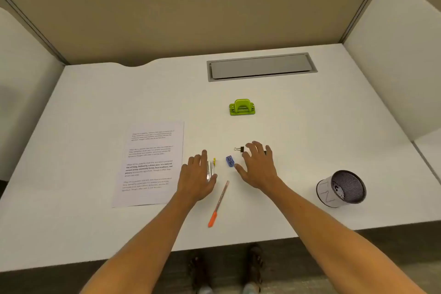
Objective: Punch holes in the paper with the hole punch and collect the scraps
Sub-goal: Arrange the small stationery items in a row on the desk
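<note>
Head view: both arms extend over the table (310, 126). Left hand (196, 175) and right hand (256, 164) lie palm-down, fingers spread, each grip empty. One punch (242, 107) stands beyond them; one paper (151, 162) lies left; one pen (218, 204), one cup (341, 188).

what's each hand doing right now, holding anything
Left hand: open, fingers straight, holding nothing, beside the paper.
Right hand: open, fingers spread above the desk, holding nothing; hole punch untouched.
</note>
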A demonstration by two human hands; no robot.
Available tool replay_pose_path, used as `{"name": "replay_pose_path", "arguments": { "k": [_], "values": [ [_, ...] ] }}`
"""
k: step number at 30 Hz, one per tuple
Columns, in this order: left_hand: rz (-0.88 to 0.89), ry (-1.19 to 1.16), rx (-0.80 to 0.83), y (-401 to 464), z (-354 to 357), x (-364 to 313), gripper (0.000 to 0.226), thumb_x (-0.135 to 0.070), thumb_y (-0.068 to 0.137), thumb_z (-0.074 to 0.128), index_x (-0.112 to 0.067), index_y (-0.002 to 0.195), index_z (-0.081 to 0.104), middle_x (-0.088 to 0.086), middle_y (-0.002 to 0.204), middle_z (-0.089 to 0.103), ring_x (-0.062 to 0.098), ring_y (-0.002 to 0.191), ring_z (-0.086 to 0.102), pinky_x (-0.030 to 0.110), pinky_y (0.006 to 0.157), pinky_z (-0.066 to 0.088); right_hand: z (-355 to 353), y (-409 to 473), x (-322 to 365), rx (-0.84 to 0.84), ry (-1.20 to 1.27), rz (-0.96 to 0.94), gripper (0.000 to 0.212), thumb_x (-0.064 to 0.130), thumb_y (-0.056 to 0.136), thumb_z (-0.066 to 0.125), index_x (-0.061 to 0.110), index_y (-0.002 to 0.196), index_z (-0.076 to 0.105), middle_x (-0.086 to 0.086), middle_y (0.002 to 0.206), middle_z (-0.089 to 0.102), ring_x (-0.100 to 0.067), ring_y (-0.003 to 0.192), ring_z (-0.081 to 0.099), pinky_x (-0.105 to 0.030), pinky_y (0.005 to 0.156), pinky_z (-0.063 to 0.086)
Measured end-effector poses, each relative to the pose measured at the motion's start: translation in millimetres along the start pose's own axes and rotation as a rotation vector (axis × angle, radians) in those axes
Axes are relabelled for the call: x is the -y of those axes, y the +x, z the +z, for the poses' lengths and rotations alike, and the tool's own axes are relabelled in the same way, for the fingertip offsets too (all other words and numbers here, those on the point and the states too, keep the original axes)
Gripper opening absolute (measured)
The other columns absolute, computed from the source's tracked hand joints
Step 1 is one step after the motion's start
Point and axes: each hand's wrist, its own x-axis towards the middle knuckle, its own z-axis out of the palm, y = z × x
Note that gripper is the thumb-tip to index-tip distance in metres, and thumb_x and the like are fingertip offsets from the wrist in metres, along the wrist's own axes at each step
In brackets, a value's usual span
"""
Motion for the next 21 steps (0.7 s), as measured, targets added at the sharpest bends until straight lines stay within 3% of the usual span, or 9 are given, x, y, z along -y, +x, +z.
{"name": "replay_pose_path", "arguments": {
  "k": [6,14,18,21],
  "values": [
    [-0.126,0.017,0.083,11.7,7.0,-16.4,0.079,-0.053,0.092,0.050,-0.007,0.148,0.021,0.009,0.124,0.060,0.028,0.113,0.056,0.041,0.086,0.047,13.7,8.7,13.5,-0.046,0.030,-0.010,0.050,0.055,0.092,0.046,0.014,0.110,0.069,-0.006,0.130,0.060,-0.028,0.128,0.046,-0.051,0.107,0.031],
    [-0.371,-0.093,0.130,26.6,18.6,-27.0,0.081,-0.046,0.091,0.058,-0.002,0.147,0.018,0.008,0.110,0.064,0.026,0.097,0.067,0.036,0.074,0.054,24.7,25.5,21.1,-0.031,0.015,0.060,0.051,0.062,0.087,0.050,0.016,0.099,0.070,-0.002,0.111,0.066,-0.025,0.116,0.048,-0.051,0.100,0.025],
    [-0.394,-0.127,0.124,30.7,18.7,-30.9,0.042,-0.039,0.091,0.060,-0.009,0.116,0.044,0.006,0.103,0.067,0.025,0.088,0.068,0.031,0.062,0.044,27.2,27.6,19.7,-0.034,0.062,0.046,0.040,0.051,0.089,0.054,0.016,0.094,0.071,-0.003,0.106,0.067,-0.026,0.117,0.048,-0.050,0.099,0.023],
    [-0.381,-0.143,0.119,31.1,16.5,-33.2,0.030,-0.031,0.092,0.059,-0.010,0.108,0.045,0.006,0.097,0.066,0.024,0.081,0.065,0.029,0.059,0.038,25.6,27.5,17.3,-0.033,0.100,0.031,0.035,0.046,0.090,0.055,0.016,0.093,0.072,-0.003,0.106,0.068,-0.026,0.118,0.048,-0.050,0.100,0.023]
  ]
}}
